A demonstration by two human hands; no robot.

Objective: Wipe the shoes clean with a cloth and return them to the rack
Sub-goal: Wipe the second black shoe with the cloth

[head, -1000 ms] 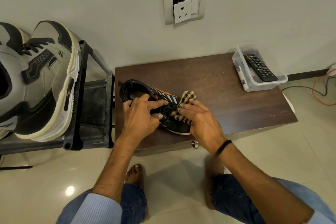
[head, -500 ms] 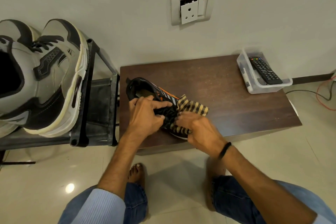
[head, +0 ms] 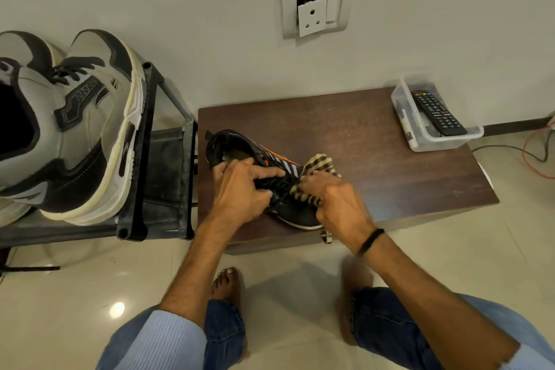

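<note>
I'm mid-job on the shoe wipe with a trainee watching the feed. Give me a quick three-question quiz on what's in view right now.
1. True or false: the black shoe lies on the brown table.
2. What does the right hand hold against the shoe? A, a brush; B, the checked cloth; C, a sponge.
3. Fill in: the remote lies in a clear ___.
Key: 1 true; 2 B; 3 box.
</note>
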